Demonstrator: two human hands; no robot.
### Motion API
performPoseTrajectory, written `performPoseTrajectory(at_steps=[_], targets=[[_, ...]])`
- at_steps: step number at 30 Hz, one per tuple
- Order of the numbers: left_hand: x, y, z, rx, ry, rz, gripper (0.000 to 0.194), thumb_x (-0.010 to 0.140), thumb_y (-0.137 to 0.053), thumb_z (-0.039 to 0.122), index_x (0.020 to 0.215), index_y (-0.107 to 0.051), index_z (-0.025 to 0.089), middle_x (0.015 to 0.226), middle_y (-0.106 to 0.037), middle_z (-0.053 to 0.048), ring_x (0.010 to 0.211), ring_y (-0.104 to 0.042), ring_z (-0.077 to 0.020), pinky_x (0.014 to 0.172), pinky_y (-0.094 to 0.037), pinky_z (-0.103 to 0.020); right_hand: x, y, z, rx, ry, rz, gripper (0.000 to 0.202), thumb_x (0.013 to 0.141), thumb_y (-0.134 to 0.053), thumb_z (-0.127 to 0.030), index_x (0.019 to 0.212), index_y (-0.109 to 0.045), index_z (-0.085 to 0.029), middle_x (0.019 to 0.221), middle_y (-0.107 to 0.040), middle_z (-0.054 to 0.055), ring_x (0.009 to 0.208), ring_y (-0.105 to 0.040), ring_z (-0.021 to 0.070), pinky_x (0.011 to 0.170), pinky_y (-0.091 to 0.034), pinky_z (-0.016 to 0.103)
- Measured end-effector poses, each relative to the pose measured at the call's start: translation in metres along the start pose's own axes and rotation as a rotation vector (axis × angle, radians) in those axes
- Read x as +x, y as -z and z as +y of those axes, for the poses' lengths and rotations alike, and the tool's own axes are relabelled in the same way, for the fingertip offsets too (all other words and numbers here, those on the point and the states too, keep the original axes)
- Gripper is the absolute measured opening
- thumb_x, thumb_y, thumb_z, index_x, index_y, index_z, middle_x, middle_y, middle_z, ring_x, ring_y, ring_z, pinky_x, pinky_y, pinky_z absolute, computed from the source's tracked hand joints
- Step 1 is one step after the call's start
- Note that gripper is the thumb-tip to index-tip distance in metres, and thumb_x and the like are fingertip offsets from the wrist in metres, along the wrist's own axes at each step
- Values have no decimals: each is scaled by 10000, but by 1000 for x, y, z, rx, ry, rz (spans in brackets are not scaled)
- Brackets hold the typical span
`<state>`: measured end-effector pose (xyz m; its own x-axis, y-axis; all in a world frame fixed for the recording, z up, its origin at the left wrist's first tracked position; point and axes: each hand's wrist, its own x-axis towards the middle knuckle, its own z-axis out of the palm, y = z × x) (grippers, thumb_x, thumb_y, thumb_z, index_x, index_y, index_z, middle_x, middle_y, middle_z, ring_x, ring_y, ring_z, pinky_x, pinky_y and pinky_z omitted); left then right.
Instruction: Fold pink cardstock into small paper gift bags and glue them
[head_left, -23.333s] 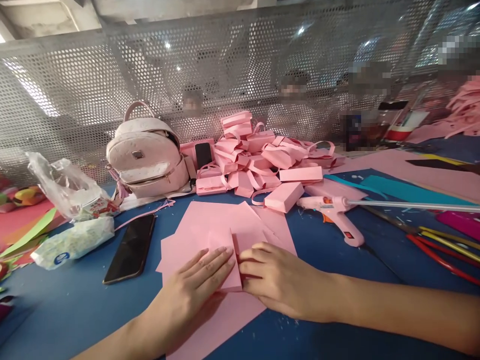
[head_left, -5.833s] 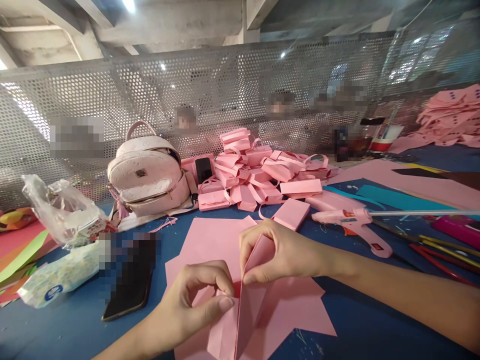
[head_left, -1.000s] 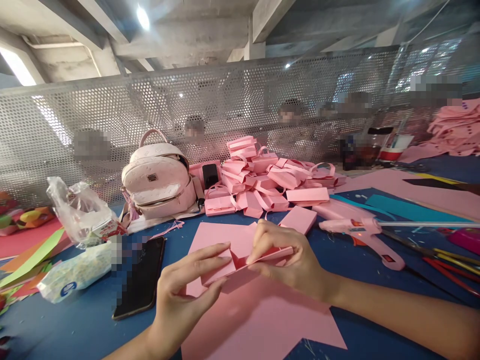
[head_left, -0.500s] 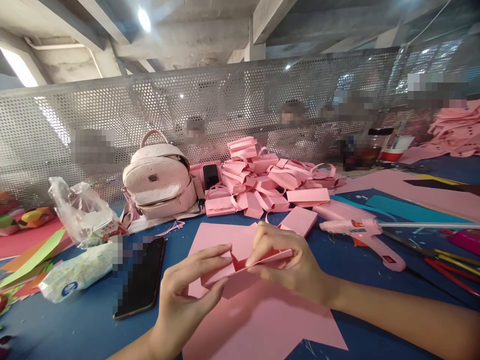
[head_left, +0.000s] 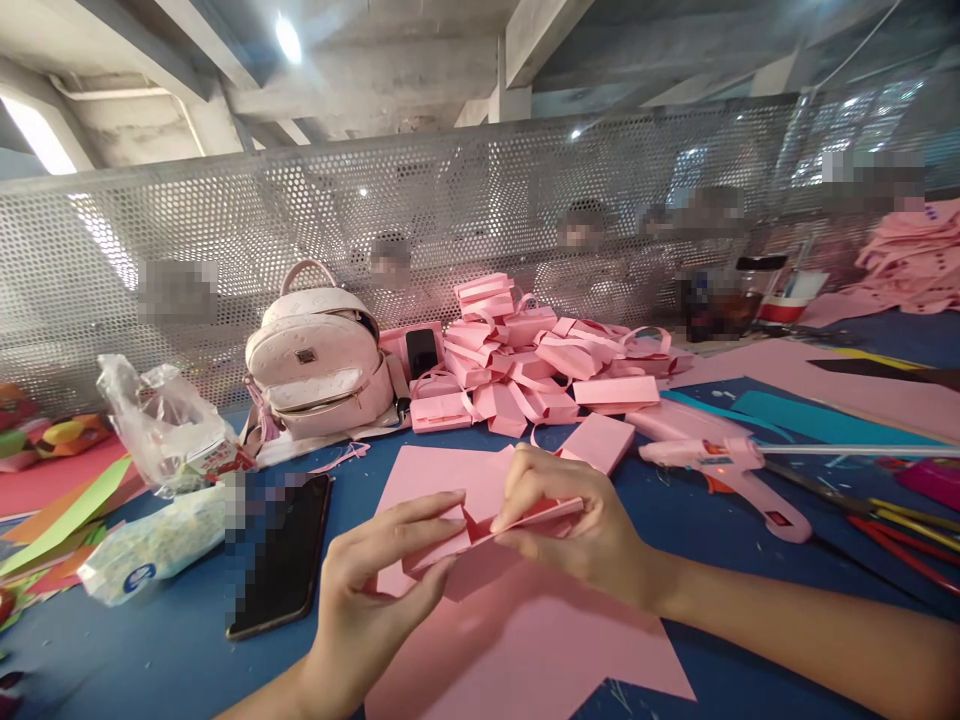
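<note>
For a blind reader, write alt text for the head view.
A person's left grip and right grip hold folded pink paper over flat pink paper on a blue table. Beyond are a backpack and piled pink boxes; a glue gun lies at right.

Folded paper (head_left: 480,570) above sheets (head_left: 525,650), between phone (head_left: 289,560) and glue gun (head_left: 720,462); behind, box pile (head_left: 499,405) right of backpack (head_left: 322,350).

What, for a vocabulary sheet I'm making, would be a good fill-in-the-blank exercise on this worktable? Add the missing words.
1. The left hand and right hand hold a folded paper piece colored ____.
2. In the picture, the backpack stands to the ____ of the paper box pile.
3. In the picture, the glue gun lies to the ____ of both hands.
4. The table has a ____ top.

Missing words: pink; left; right; blue.
</note>
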<state>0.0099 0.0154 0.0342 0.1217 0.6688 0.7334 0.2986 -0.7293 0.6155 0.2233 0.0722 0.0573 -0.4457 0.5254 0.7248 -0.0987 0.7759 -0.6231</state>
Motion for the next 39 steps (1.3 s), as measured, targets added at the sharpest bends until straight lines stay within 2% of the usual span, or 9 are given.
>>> performPoseTrajectory(at_steps=[3, 9, 13, 22, 32, 39], targets=[[-2, 1, -1, -4, 21, -7, 372, 827, -703, 42, 1083, -759, 307, 1185, -760, -22, 1083, -727, -190, 941, -570, -235, -1, -1, 1, 3, -6, -2, 82, 858, -764, -226, 790, -719, -214, 706, -641, -9, 669, -554, 135, 662, -449, 284], [-9, -1, -3, -57, 194, 14, 191, 833, -703, 78, 933, -692, 240, 1183, -757, -59, 1126, -704, -221, 955, -546, -270, -3, -2, 2, 18, -26, -7, 75, 836, -768, -174, 796, -719, -214, 721, -640, -21, 679, -552, 131, 680, -434, 289], [-9, -3, -2, -69, 248, 9, 142, 840, -695, 96, 883, -664, 228, 1196, -750, -78, 1142, -694, -242, 958, -535, -296, -3, -2, 3, 23, -30, -9, 80, 825, -782, -179, 793, -718, -215, 724, -638, -31, 690, -552, 125, 700, -427, 289], [-12, -5, 0, -59, 260, -16, 231, 804, -625, 14, 868, -643, 235, 1212, -729, -64, 1194, -648, -246, 888, -546, -292, -6, -3, 6, 26, -14, -18, 58, 838, -773, -193, 811, -725, -215, 737, -634, -28, 691, -549, 128, 698, -415, 298], [-10, -6, 4, -52, 291, -14, 176, 823, -619, 56, 855, -649, 226, 1206, -723, -80, 1180, -650, -250, 954, -536, -345, -6, -5, 7, 11, -11, -11, 63, 833, -778, -202, 809, -723, -223, 731, -631, -32, 695, -548, 133, 706, -413, 304], [-8, -7, 4, -70, 267, -7, 220, 810, -617, 38, 910, -625, 234, 1196, -718, -60, 1188, -644, -227, 1000, -513, -338, -7, -5, 8, -5, -13, -9, 61, 837, -775, -220, 809, -724, -234, 724, -633, -32, 686, -556, 141, 710, -420, 316]])
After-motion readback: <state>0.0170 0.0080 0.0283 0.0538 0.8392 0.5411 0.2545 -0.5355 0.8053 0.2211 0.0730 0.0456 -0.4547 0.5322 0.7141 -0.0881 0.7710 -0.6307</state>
